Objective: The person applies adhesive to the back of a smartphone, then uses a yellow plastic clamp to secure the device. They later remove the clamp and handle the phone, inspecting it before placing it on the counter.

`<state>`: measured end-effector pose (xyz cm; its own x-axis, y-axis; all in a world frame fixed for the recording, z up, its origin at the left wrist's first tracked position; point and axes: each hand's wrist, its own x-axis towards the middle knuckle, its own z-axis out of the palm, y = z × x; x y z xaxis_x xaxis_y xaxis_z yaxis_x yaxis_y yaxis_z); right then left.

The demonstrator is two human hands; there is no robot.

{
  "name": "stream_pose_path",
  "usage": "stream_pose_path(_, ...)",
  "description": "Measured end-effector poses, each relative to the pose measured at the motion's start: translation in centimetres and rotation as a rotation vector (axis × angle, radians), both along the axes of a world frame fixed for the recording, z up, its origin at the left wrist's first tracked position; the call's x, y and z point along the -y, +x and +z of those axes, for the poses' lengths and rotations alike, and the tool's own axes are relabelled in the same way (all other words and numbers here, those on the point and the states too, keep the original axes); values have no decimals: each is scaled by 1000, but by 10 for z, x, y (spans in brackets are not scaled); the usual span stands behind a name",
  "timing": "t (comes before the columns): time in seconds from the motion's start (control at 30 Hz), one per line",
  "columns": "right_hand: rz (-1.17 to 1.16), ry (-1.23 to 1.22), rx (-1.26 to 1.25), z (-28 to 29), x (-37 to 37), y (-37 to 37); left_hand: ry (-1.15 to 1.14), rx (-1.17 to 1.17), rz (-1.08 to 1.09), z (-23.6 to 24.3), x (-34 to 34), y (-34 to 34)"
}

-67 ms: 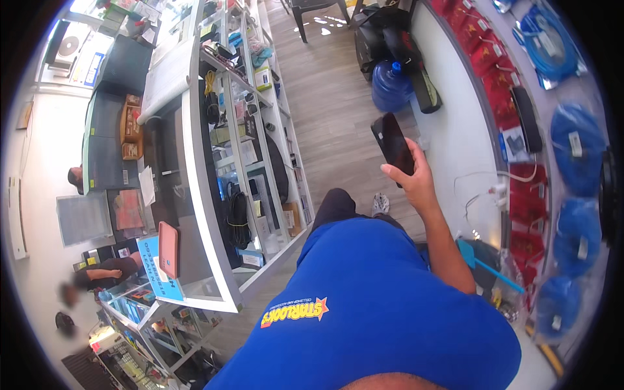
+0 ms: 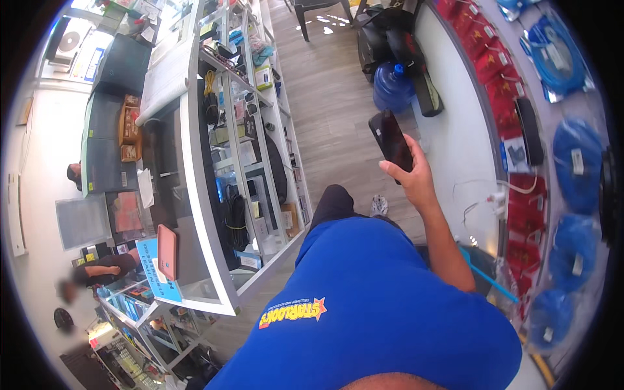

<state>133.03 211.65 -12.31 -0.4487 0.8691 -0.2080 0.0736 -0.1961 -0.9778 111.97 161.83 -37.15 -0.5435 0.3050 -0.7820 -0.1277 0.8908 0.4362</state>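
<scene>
In my right hand (image 2: 417, 174) is a black smartphone (image 2: 394, 140), held out ahead of me above the floor. The thumb lies along the phone's near edge and the other fingers wrap round the far side. Its screen looks dark. My left hand is out of sight. Beyond the phone, a blue water jug (image 2: 392, 91) stands on the floor by the wall. A pink phone case (image 2: 167, 252) lies on the glass counter to the left, on a blue printed card (image 2: 153, 273).
A white-framed glass display counter (image 2: 224, 286) runs along my left, with goods on its shelves. Black bags (image 2: 383, 49) sit beside the jug. Blue coiled cables (image 2: 577, 162) and red packs (image 2: 504, 97) hang on the right wall. Another person's arm (image 2: 114, 266) shows behind the counter.
The view has shifted slightly, with the right wall's goods sitting a little lower. My right hand keeps its hold on the smartphone, almost unmoved.
</scene>
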Motion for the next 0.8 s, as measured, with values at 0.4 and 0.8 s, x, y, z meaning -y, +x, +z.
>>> stream_pose_path(0.4,251,213,241,-66,-278,-252,-93,73,212,-34,-195,-54)
stream_pose_path(0.8,718,565,591,-302,-497,-689,-145,78,622,21,-383,-147)
